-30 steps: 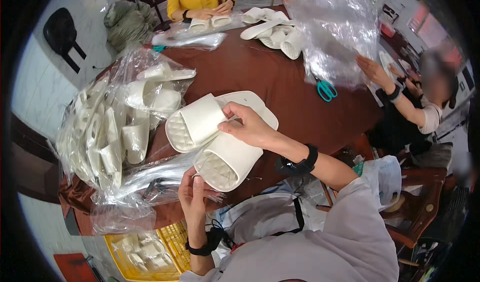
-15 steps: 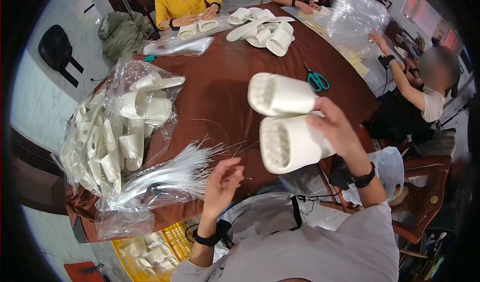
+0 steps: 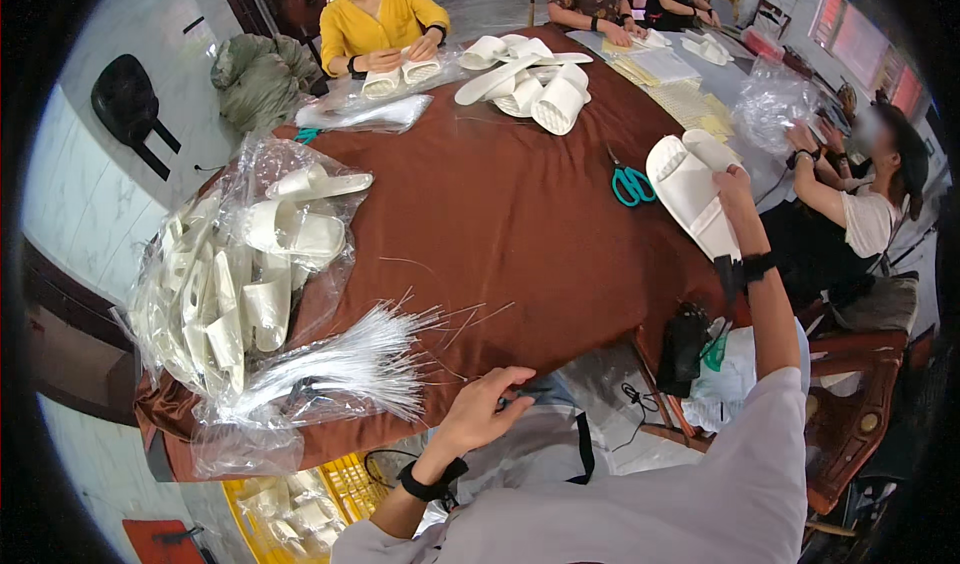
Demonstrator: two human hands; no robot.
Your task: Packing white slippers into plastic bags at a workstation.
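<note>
Right hand (image 3: 735,189) fingers grip white slippers (image 3: 690,189) far right past bench (image 3: 520,224) edge, may drop; left hand (image 3: 480,409) fingers loosely curled, probably empty, near plastic strands (image 3: 350,364)

small packing workshop, several people around a brown-clothed table (image 3: 520,214), piles of white slippers (image 3: 525,79), bagged stock (image 3: 230,284) at left

A pair of flat white slippers (image 3: 690,189), stacked together, is held tilted above the table's right edge.
</note>
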